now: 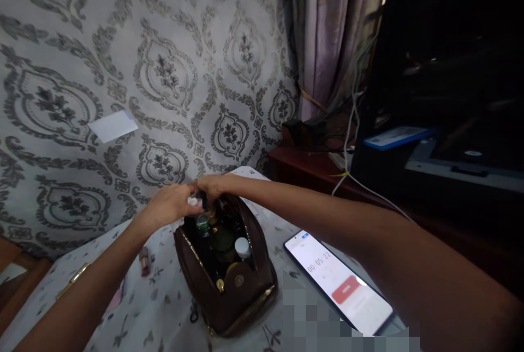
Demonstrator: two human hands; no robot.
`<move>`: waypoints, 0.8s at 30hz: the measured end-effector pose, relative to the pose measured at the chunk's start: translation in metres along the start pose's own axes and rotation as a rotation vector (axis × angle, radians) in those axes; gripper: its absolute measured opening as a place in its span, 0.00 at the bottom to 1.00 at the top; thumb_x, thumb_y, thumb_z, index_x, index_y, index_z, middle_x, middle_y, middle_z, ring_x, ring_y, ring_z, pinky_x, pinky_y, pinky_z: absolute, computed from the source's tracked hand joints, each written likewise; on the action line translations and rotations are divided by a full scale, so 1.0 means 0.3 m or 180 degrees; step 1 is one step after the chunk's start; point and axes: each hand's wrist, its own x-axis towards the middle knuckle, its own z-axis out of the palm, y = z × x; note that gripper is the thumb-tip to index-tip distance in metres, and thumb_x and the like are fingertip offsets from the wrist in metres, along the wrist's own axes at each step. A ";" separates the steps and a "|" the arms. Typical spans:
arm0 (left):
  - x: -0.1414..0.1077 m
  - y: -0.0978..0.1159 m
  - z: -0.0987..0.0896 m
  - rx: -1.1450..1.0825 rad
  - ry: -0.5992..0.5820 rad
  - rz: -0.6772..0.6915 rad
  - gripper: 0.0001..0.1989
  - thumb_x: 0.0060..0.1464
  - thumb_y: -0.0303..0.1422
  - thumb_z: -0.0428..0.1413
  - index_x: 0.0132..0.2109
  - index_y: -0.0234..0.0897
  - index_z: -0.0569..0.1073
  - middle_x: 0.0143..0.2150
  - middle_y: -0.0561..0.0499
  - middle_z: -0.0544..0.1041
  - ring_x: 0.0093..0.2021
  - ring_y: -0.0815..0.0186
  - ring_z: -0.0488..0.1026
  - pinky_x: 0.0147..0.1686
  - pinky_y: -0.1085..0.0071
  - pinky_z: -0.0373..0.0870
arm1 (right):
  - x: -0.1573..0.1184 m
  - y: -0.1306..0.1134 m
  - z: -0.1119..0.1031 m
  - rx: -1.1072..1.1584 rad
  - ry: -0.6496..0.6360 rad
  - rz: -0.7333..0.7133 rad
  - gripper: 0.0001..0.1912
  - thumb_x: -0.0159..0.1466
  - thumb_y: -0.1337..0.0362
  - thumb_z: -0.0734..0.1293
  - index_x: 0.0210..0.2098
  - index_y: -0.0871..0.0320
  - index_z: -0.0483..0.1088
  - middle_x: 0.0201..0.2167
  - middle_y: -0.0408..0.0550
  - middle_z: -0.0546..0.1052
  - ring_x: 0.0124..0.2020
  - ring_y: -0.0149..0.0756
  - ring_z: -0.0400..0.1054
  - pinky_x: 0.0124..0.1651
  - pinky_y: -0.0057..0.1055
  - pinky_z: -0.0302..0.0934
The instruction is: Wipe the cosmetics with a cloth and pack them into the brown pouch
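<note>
A brown bag (192, 264) with gold zips stands unzipped on the patterned cloth. Inside it are a white round lid (242, 248), a small green-tinted container (202, 225) and other dark items too dim to name. My left hand (170, 203) is at the bag's far left rim, fingers closed on a small white crumpled thing (194, 201). Beside it, my right hand (212, 186) reaches over the far end of the opening. Its fingers are curled downward, and whatever they grip is hidden.
A lit phone (338, 286) showing a timer lies right of the bag, under my right forearm. Left of the bag are a small pinkish tube (144, 262) and a gold-edged object (73, 280). Behind rises a patterned wall (164, 68); a dark screen (442, 68) stands at right.
</note>
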 end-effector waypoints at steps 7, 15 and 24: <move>-0.002 -0.049 0.031 -0.1065 0.0260 -0.0026 0.26 0.49 0.50 0.55 0.51 0.41 0.76 0.41 0.50 0.81 0.40 0.56 0.76 0.39 0.68 0.68 | -0.013 -0.012 -0.005 -0.0185 0.0012 0.0054 0.32 0.47 0.64 0.76 0.52 0.55 0.71 0.42 0.46 0.80 0.44 0.41 0.74 0.40 0.24 0.62; -0.029 -0.067 0.084 -0.1946 0.0709 -0.0388 0.30 0.50 0.56 0.50 0.47 0.35 0.75 0.35 0.50 0.79 0.34 0.59 0.73 0.33 0.68 0.67 | -0.036 -0.051 -0.002 -0.0378 0.0064 0.0364 0.22 0.53 0.65 0.73 0.48 0.62 0.75 0.41 0.55 0.80 0.43 0.46 0.75 0.40 0.29 0.64; -0.099 -0.047 0.103 -0.2216 0.1154 -0.0707 0.27 0.53 0.53 0.49 0.48 0.37 0.74 0.22 0.57 0.70 0.21 0.69 0.63 0.22 0.74 0.58 | -0.037 -0.051 0.011 -0.0348 0.0173 0.0347 0.26 0.52 0.65 0.75 0.50 0.62 0.73 0.46 0.59 0.79 0.48 0.50 0.73 0.43 0.32 0.65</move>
